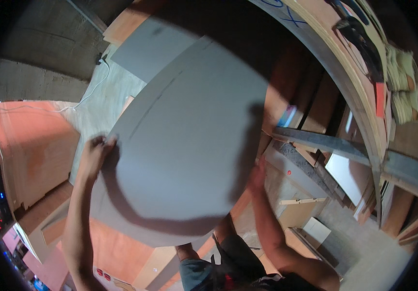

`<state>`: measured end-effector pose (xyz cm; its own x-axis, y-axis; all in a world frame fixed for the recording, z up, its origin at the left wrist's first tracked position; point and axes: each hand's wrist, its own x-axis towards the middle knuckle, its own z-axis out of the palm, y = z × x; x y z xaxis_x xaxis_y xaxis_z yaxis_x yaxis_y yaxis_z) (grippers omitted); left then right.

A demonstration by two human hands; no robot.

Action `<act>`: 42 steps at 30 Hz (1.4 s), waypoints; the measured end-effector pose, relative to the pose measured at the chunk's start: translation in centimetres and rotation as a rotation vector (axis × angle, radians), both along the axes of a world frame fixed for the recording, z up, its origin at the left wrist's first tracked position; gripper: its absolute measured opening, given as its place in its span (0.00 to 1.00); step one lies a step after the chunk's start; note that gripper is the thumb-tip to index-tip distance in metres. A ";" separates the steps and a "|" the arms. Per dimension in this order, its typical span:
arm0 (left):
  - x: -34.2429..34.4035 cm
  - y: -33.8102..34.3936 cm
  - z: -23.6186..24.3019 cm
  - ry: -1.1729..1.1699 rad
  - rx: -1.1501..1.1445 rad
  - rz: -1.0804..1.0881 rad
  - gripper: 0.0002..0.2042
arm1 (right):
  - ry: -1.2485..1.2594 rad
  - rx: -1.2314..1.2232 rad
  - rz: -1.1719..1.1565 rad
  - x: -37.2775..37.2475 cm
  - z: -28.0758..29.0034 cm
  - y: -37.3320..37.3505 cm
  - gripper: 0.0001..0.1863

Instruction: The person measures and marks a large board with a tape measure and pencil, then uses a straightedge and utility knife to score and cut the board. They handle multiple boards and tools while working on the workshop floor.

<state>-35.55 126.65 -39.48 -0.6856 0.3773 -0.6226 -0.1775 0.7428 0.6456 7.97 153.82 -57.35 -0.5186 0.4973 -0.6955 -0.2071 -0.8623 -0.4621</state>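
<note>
A large grey sheet (184, 140) fills the middle of the head view, with a dark pencil-like line along its far left part. My left hand (98, 151) is closed on its left edge, fingers bent over the rim. At the right edge, my right hand (257, 178) grips the sheet, its fingers partly hidden along the side. Shadows of my arms and head fall across the surface. The near end of the sheet reaches over my legs (204, 264). Behind its far left edge lies another grey sheet (153, 46).
Reddish panels (39, 150) stand at the left, with a white cable (106, 72) running past them. A curved plywood edge (335, 68) arches along the right, near a pair of light shoes (404, 85). Below it, a grey beam (325, 141) and leaning board offcuts (347, 174) crowd the floor.
</note>
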 end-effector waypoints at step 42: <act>23.1 8.8 -20.6 -0.541 0.661 1.028 0.25 | -0.362 0.132 0.096 -6.7 -16.0 33.8 0.16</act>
